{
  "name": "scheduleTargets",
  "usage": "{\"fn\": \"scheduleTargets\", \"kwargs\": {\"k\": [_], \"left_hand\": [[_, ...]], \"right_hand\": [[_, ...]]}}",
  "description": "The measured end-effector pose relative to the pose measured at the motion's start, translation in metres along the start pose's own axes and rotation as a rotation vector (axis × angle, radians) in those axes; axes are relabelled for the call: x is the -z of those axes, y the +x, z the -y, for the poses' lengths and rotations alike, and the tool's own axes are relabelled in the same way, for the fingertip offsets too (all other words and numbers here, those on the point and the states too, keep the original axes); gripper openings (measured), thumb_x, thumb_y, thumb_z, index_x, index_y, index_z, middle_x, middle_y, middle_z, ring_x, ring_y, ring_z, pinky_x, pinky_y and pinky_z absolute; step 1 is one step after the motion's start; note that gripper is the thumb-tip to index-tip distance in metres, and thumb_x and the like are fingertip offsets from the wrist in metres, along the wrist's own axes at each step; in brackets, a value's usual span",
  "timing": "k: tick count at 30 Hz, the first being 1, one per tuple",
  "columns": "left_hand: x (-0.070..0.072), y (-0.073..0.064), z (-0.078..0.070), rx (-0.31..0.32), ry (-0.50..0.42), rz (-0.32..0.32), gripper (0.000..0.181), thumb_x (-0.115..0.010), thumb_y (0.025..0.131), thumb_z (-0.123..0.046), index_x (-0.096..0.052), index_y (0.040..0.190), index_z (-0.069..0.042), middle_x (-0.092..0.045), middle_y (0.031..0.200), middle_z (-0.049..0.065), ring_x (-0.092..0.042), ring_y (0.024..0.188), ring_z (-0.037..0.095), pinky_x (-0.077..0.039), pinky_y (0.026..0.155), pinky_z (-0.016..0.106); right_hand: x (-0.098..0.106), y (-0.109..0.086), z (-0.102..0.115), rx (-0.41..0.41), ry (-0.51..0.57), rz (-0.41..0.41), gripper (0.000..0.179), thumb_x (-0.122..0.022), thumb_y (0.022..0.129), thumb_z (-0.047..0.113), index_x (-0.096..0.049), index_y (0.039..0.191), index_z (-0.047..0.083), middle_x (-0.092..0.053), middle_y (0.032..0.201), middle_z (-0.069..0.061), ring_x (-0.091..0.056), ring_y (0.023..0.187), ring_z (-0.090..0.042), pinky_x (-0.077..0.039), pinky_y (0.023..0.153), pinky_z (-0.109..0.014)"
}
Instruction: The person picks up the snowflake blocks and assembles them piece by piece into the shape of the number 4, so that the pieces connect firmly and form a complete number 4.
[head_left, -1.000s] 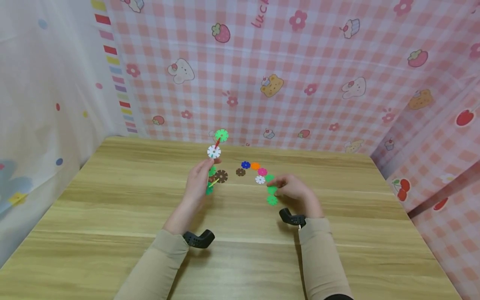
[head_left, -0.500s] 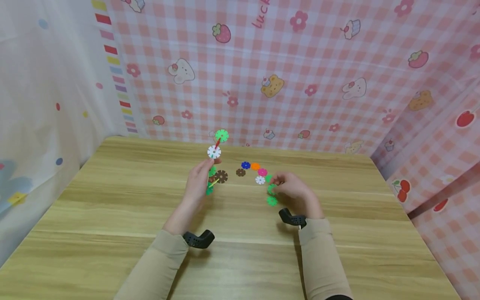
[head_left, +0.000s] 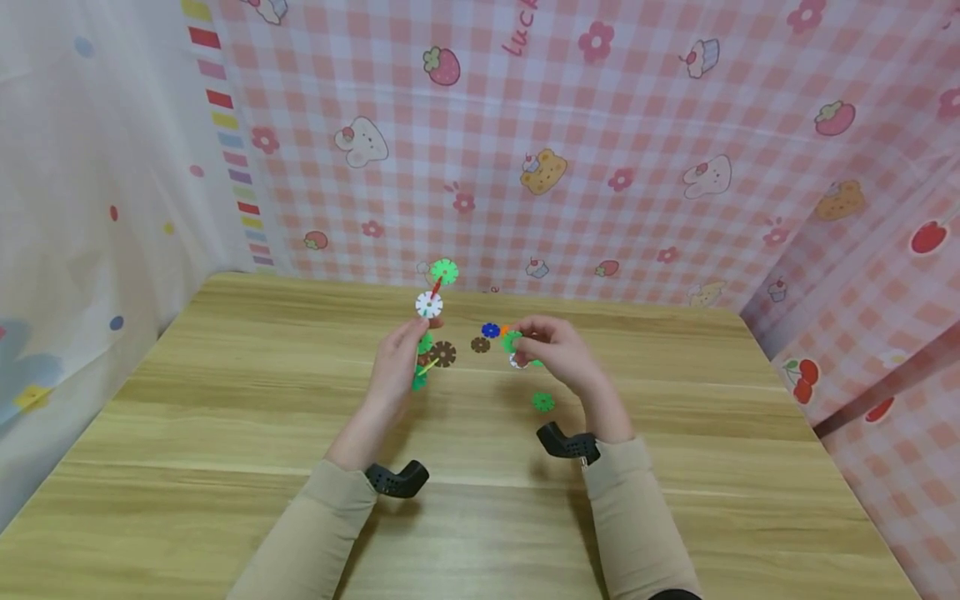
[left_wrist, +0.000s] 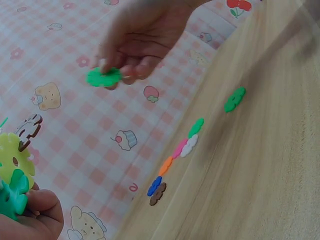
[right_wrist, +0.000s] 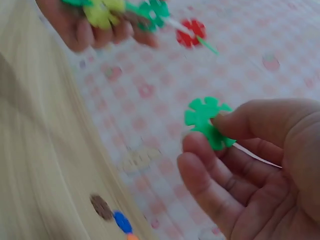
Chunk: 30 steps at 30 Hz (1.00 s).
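My left hand (head_left: 393, 360) grips a chain of interlocking snowflake discs above the table. At its top are a green disc (head_left: 445, 272), a red disc (head_left: 436, 288) seen edge-on and a white disc (head_left: 429, 305). A brown disc (head_left: 443, 354) and a yellow disc (left_wrist: 15, 162) sit lower in the chain; the fingers hide part of it. My right hand (head_left: 562, 354) pinches one loose green snowflake disc (right_wrist: 206, 120) between thumb and fingers, lifted off the table and apart from the chain.
Loose discs lie on the wooden table (head_left: 480, 517): blue (head_left: 491, 331), brown (head_left: 480, 345), orange (left_wrist: 166, 165), pink (left_wrist: 180, 148), white (left_wrist: 189, 145) and green (head_left: 543, 402). A checked cloth (head_left: 480, 150) hangs behind the table. Each wrist wears a black camera mount (head_left: 399, 480).
My right hand has picked up a green disc from the table and carried it up and leftward, towards the chain. The left hand and its chain stay nearly still.
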<state>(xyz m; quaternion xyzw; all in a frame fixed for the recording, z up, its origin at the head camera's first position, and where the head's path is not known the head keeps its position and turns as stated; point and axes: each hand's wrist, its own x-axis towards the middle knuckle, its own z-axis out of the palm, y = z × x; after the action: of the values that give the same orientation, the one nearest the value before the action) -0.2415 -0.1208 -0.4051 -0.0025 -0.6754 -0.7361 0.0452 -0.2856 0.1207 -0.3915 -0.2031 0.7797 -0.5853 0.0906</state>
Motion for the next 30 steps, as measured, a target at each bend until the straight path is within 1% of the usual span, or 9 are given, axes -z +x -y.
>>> {"fn": "scheduleTargets", "kwargs": {"k": [1,3,4,7,8,13,19,25,30], "left_hand": [[0.000,0.000,0.000,0.001,0.003,-0.002,0.043,-0.044,0.103,-0.033,-0.060,0.124,0.000,-0.054,0.135,0.006,-0.048,0.078,0.006,-0.033,0.047,0.016],[0.000,-0.001,0.000,-0.006,0.005,-0.004,0.042,-0.044,0.103,-0.032,-0.061,0.123,0.000,-0.054,0.135,0.008,-0.048,0.102,0.009,-0.041,0.066,0.018],[0.000,0.000,0.000,-0.009,0.005,-0.006,0.041,-0.044,0.103,-0.032,-0.061,0.123,0.000,-0.055,0.135,0.008,-0.048,0.107,0.012,-0.043,0.078,0.022],[0.000,0.000,0.000,-0.025,-0.004,-0.011,0.041,-0.045,0.103,-0.031,-0.062,0.121,0.001,-0.056,0.134,0.012,-0.046,0.122,0.020,-0.035,0.103,0.036],[0.000,0.000,0.000,-0.033,-0.005,-0.010,0.041,-0.044,0.103,-0.030,-0.061,0.122,0.002,-0.055,0.134,0.012,-0.042,0.129,0.020,-0.026,0.110,0.040],[-0.001,0.000,-0.001,-0.032,-0.032,-0.002,0.041,-0.043,0.103,-0.030,-0.060,0.121,0.003,-0.055,0.135,0.011,-0.040,0.131,0.023,-0.022,0.112,0.045],[-0.002,0.000,-0.004,-0.013,-0.079,0.004,0.040,-0.044,0.103,-0.028,-0.060,0.121,0.004,-0.055,0.133,0.013,-0.040,0.131,0.023,-0.022,0.112,0.045],[-0.003,0.001,-0.003,0.015,-0.084,0.013,0.040,-0.043,0.103,-0.028,-0.060,0.120,0.004,-0.053,0.135,0.012,-0.041,0.128,0.023,-0.029,0.108,0.043],[-0.005,0.001,-0.002,0.030,-0.106,0.013,0.040,-0.043,0.103,-0.026,-0.060,0.120,0.006,-0.052,0.135,0.014,-0.050,0.112,0.018,-0.041,0.093,0.032]], "right_hand": [[-0.005,0.000,0.002,0.013,0.013,0.000,0.019,-0.057,0.094,0.000,-0.062,0.111,-0.006,-0.066,0.092,-0.015,-0.064,0.075,-0.020,-0.049,0.081,-0.060],[-0.014,0.001,0.006,0.043,0.034,0.001,0.019,-0.058,0.094,-0.001,-0.063,0.111,-0.006,-0.067,0.093,-0.015,-0.064,0.075,-0.019,-0.051,0.079,-0.056],[-0.019,0.002,0.007,0.059,0.049,0.000,0.019,-0.058,0.093,-0.001,-0.064,0.111,-0.006,-0.067,0.094,-0.016,-0.065,0.076,-0.019,-0.053,0.077,-0.052],[-0.032,0.004,0.010,0.092,0.106,-0.029,0.018,-0.061,0.092,-0.002,-0.065,0.109,-0.007,-0.068,0.096,-0.015,-0.066,0.076,-0.018,-0.056,0.073,-0.040],[-0.036,0.005,0.011,0.096,0.134,-0.043,0.018,-0.061,0.092,-0.003,-0.065,0.108,-0.008,-0.069,0.096,-0.015,-0.066,0.076,-0.018,-0.056,0.073,-0.038],[-0.050,0.007,0.013,0.102,0.231,-0.106,0.017,-0.058,0.091,-0.008,-0.063,0.106,-0.014,-0.069,0.095,-0.017,-0.066,0.076,-0.015,-0.056,0.074,-0.033],[-0.057,0.008,0.014,0.109,0.246,-0.125,0.018,-0.056,0.091,-0.010,-0.061,0.107,-0.017,-0.068,0.095,-0.019,-0.066,0.078,-0.014,-0.056,0.077,-0.033],[-0.061,0.007,0.016,0.111,0.221,-0.137,0.017,-0.057,0.092,-0.008,-0.064,0.106,-0.013,-0.068,0.096,-0.017,-0.066,0.079,-0.014,-0.056,0.079,-0.034],[-0.063,0.007,0.017,0.109,0.181,-0.117,0.018,-0.058,0.093,-0.006,-0.065,0.108,-0.012,-0.068,0.101,-0.018,-0.066,0.083,-0.015,-0.055,0.081,-0.034]]}}
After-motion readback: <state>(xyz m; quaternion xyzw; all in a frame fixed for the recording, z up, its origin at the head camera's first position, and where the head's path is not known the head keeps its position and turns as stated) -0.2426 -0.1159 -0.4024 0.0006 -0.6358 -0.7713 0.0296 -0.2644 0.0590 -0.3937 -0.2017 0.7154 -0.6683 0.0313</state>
